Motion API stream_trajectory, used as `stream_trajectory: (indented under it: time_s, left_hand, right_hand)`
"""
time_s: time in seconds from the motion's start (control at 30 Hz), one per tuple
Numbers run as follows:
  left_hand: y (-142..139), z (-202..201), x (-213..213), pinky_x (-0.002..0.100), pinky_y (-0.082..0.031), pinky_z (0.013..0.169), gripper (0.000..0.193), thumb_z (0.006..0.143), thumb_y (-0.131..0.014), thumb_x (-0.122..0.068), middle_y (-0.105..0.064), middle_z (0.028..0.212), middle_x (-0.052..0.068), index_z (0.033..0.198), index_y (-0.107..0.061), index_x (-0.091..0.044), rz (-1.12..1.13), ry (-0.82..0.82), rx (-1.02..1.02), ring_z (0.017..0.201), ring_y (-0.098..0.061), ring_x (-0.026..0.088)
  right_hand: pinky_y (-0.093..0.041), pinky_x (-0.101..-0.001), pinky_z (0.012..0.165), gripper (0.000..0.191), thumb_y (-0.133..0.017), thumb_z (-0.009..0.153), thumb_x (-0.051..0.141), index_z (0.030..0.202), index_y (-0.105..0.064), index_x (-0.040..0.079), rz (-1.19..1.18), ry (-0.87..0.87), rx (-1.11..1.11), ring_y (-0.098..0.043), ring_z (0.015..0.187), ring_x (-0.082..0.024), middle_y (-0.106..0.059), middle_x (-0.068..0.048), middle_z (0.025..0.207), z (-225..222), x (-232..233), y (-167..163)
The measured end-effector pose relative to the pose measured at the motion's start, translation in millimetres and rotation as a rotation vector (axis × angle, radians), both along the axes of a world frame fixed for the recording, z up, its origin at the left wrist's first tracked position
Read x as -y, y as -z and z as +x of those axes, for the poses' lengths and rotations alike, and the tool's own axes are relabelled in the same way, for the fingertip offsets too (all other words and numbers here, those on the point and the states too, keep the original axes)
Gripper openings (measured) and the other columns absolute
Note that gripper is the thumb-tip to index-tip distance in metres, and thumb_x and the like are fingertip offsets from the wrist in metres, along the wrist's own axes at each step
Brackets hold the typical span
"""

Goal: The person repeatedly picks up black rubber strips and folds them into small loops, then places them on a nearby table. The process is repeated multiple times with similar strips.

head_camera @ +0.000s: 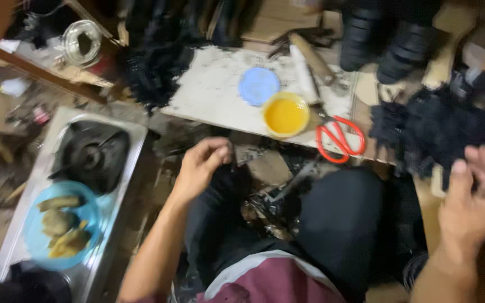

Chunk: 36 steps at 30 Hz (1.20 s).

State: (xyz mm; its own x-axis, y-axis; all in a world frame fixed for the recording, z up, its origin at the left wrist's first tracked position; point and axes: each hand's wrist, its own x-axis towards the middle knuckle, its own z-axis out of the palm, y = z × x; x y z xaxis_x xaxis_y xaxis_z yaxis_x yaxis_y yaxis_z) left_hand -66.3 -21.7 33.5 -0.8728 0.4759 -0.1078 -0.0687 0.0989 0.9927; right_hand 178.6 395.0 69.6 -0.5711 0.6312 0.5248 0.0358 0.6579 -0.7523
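Head view, looking down over the person's lap: the left hand (202, 164) sits near the middle, fingers curled in a pinch with thumb against fingertips, seemingly on a small dark scrap, though the blur keeps me from telling what it grasps. The right hand (474, 197), out at four o'clock, is half open with fingers loosely bent, at the edge of a heap of black frayed pieces (436, 126) without clearly gripping any. At one o'clock from the left hand stands a yellow bowl (286, 115) of orange-yellow liquid on a grimy white board (214, 90), with a blue round lid (259, 86) just beside it at eleven o'clock of the bowl. Red-handled scissors (339, 140) lie at the board's near edge, at three o'clock from the bowl. A second black heap (158, 62) covers the board's far left corner. At nine o'clock from the left hand sits a steel gas stove (91, 154), and on its near end a blue plate (63, 227) of yellowish food.
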Motion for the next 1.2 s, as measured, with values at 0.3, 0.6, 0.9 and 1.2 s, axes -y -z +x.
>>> stream_trajectory:
  time_s: [0.3,0.6,0.9,1.2]
  left_hand:
    - [-45,-125,17,0.043,-0.055,0.080,0.021,0.092,-0.071,-0.018,-0.069,0.102,0.015,0.108,-0.071,-0.004,-0.587,-0.331,-0.756,0.090,-0.070,0.031]
    - [-67,-198,32,0.050,-0.051,0.076,0.026,0.083,-0.077,-0.028,-0.066,0.103,0.015,0.095,-0.075,-0.005,-1.152,-0.480,-0.986,0.099,-0.059,0.038]
    - [-86,-211,32,0.043,-0.051,0.078,0.012,0.095,-0.072,-0.016,-0.066,0.094,0.014,0.100,-0.076,-0.005,-0.479,-0.615,-0.974,0.088,-0.064,0.031]
    - [-80,-163,39,0.026,-0.053,0.078,0.013,0.109,-0.057,-0.007,-0.069,0.103,0.004,0.121,-0.061,-0.001,0.250,-0.328,-0.517,0.087,-0.064,0.010]
  right_hand:
    - [-0.054,-0.0245,0.096,0.013,-0.069,0.110,-0.004,0.123,-0.070,-0.005,0.020,-0.068,0.144,-0.068,0.103,-0.016,-0.071,-0.014,0.119,0,75,5]
    - [-0.055,-0.0264,0.096,0.023,-0.069,0.102,0.001,0.124,-0.068,-0.004,0.000,-0.134,0.205,-0.070,0.101,-0.015,-0.072,-0.012,0.113,5,96,5]
    - [-0.055,-0.0274,0.093,0.027,-0.069,0.096,0.000,0.123,-0.068,-0.002,-0.004,-0.202,0.224,-0.071,0.100,-0.016,-0.073,-0.011,0.112,-15,110,-6]
    - [-0.057,-0.0285,0.085,0.028,-0.071,0.089,-0.001,0.117,-0.069,-0.003,-0.007,-0.387,0.268,-0.073,0.093,-0.017,-0.075,-0.011,0.105,-49,144,-17]
